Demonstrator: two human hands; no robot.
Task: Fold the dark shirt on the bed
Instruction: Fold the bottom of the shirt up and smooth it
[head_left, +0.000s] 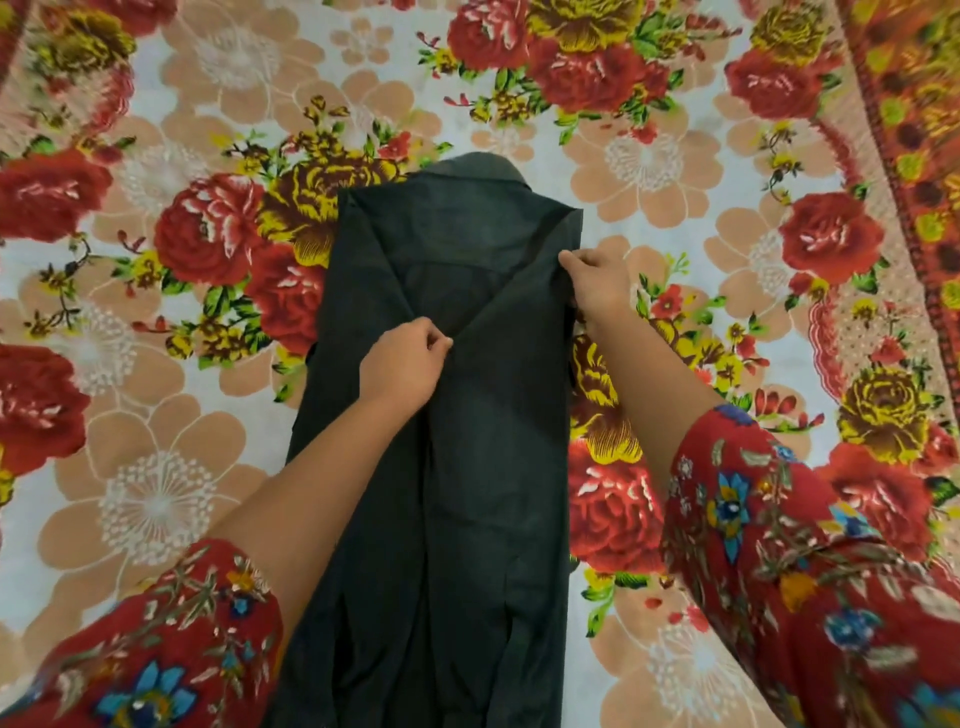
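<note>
The shirt (457, 415) lies on the bedspread (156, 467), collar at the far end.

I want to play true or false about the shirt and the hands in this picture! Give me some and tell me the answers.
1. The dark shirt lies on a flowery bedsheet. True.
2. The collar points toward the person. False: it points away, at the far end.
3. Both hands are touching the shirt. True: the left hand pinches the cloth near the middle, and the right hand pinches its right edge.
4. The shirt is rolled into a ball. False: it lies flat and long, sides folded in.
5. The person's sleeves are plain white. False: they are red with flowers.
</note>
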